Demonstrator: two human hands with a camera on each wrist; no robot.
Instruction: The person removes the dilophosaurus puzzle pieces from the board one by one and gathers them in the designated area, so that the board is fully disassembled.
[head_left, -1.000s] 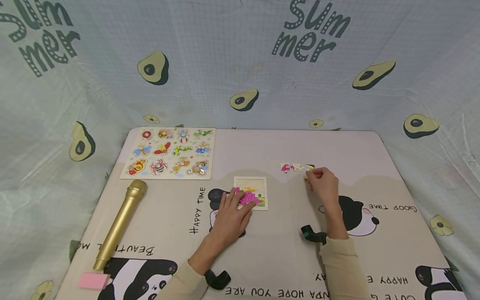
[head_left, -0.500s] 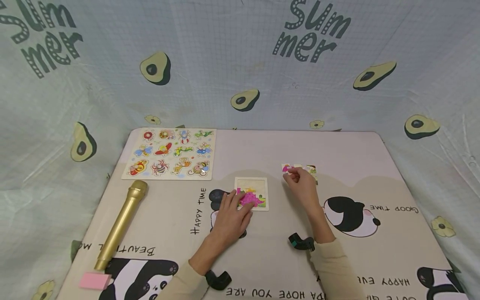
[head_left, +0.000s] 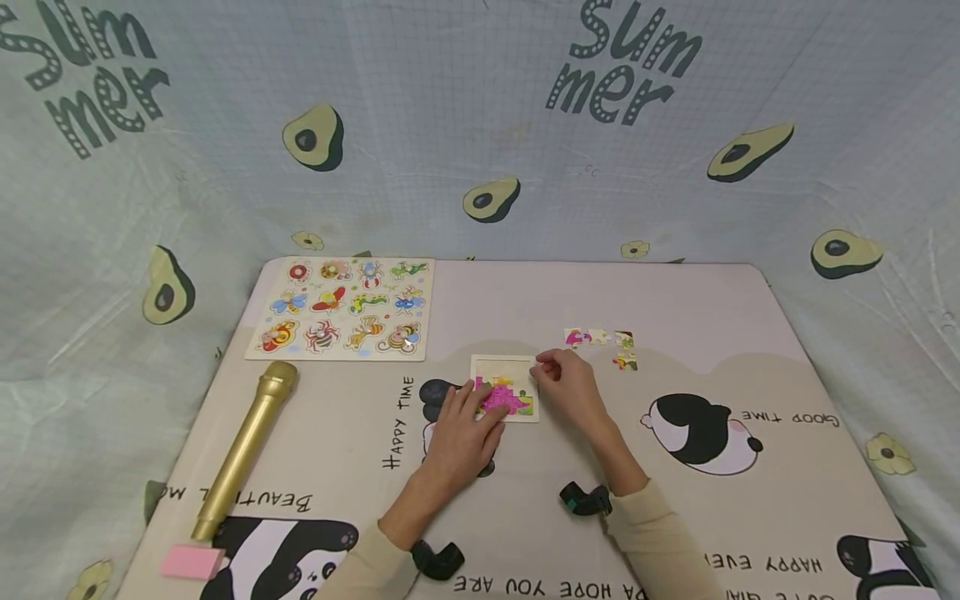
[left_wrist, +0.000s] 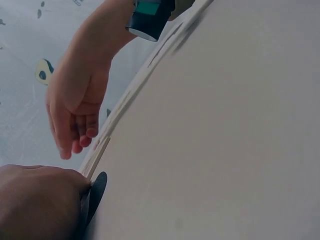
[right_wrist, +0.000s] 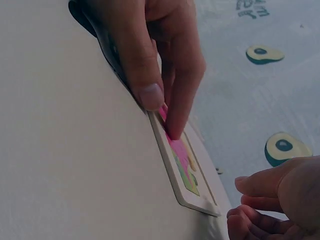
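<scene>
Puzzle frame (head_left: 506, 367) lies partly under the left hand (head_left: 461, 435).

Puzzle tray (head_left: 506, 367) seemingly free above far half, left hand (head_left: 462, 432) across near-left.

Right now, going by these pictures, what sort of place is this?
Probably a play corner: a panda-printed table bears a small picture puzzle and a board of bug pictures.

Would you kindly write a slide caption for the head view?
Left hand on a partly filled puzzle tray, right hand near its edge, loose pieces lying farther right.
</scene>
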